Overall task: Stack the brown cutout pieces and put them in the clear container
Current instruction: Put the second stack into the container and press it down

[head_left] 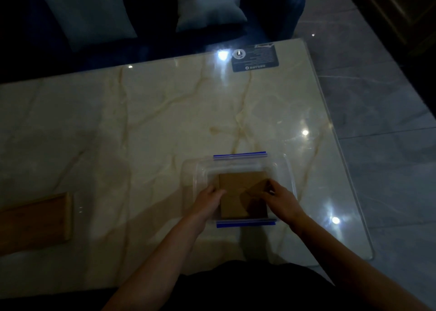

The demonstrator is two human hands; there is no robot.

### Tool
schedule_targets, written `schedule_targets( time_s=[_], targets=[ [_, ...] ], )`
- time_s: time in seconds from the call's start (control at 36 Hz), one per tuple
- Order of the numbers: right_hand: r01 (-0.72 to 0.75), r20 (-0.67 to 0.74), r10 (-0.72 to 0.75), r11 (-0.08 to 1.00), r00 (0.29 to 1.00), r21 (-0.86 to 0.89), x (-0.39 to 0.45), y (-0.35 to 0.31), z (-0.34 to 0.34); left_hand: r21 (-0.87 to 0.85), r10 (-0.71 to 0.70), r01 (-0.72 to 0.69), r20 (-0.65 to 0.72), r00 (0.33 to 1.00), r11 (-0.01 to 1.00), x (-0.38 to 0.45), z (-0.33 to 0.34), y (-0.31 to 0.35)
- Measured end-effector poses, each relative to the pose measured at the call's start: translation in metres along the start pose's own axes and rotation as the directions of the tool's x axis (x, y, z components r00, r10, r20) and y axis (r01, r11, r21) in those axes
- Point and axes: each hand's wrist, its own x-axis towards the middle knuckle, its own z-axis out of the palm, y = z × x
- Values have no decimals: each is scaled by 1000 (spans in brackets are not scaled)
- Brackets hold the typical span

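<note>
A pale marble-patterned table (153, 126) fills the dim view, with a dark sofa (153, 44) and two light cushions (207, 9) beyond its far edge, a wooden board (40, 218) at its left and a dark label (254, 57) near the far right corner. Near the front edge sits the clear container (193, 174), with blue strips on its far and near sides, and the stacked brown cutout pieces (238, 193) lie flat inside it. The left hand (208, 201) holds the stack's left edge and the right hand (280, 197) its right edge, fingers (269, 185) curled onto the cardboard.
</note>
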Motion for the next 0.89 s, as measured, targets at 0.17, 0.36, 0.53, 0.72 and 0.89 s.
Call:
schedule_targets(
  time_s=[0.17, 0.36, 0.53, 0.72, 0.89],
  targets=[
    [41, -27, -44, 995, 999, -91, -10, -5, -1, -26, 3, -3, -18, 1000, 1000, -3, 0, 2],
    [253, -51, -411, 648, 910, -718, -34, 17, 1, 501, 394, -332, -21, 919, 799, -7, 0, 15],
    [244, 57, -425, 402, 904, -882, -34, 37, 7, 866, 447, -434, 295, 844, 249, 21, 0, 25],
    [233, 52, -401, 417, 915, -879, -30, 41, 9, 887, 360, -442, 373, 855, 131, 35, 1, 22],
    [236, 42, -415, 429, 909, -872, -28, 38, 9, 886, 366, -435, 355, 860, 160, 34, 3, 16]
  ],
)
